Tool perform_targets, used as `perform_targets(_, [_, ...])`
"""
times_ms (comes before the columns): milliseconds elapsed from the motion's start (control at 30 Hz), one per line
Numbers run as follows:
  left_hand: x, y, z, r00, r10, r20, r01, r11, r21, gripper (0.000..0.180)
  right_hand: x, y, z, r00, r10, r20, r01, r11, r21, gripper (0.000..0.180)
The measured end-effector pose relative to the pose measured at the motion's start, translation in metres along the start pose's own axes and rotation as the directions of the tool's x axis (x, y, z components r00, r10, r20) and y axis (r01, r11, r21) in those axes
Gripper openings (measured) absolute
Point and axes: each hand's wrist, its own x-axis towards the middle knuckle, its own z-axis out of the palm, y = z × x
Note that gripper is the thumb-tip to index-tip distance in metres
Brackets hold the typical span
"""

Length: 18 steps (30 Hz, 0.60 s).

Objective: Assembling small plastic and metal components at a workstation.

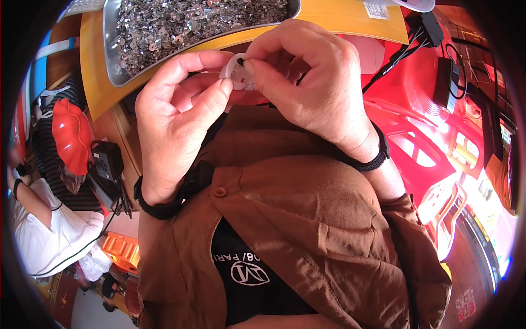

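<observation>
My left hand [178,109] pinches a small white round plastic piece [236,82] between thumb and forefinger, holding it up over my lap. The piece has a raised rim and small holes in its face. My right hand [320,82] meets it from the other side, thumb and forefinger closed on a tiny black piece [240,62] against its upper part. What that black piece is cannot be made out. Just beyond my hands, a metal tray [112,68] holds a heap of small shiny metal parts [164,33].
Under the tray is a yellow tabletop [94,90]. Red plastic chairs [422,148] stand to the right, with a black power adapter [446,82] and cables. At left are a red scalloped bowl-like object [71,137], another black adapter [107,159] and a person in white [55,236].
</observation>
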Motion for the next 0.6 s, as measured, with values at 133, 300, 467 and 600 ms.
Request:
perform_targets(133, [0.0, -0.001, -0.001, 1.0, -0.013, -0.004, 0.013, 1.0, 0.011, 0.023, 0.002, 0.003, 0.0, 0.999, -0.046, 0.025, 0.047, 0.999, -0.02, 0.009])
perform_targets(300, [0.002, -0.005, -0.001, 0.999, 0.042, 0.031, -0.042, 0.999, -0.011, 0.023, 0.002, 0.005, 0.001, 0.997, -0.062, 0.053, 0.064, 0.997, -0.039, 0.008])
perform_targets(467, [0.002, -0.011, -0.004, 0.997, 0.076, 0.027, -0.076, 0.997, 0.012, 0.021, 0.0, 0.004, 0.002, 0.994, -0.102, 0.049, 0.107, 0.988, -0.108, 0.01])
perform_targets(600, [0.004, -0.013, -0.005, 0.987, 0.154, 0.056, -0.154, 0.988, -0.009, 0.021, -0.004, 0.005, 0.001, 0.997, 0.075, 0.011, -0.076, 0.988, 0.134, 0.011])
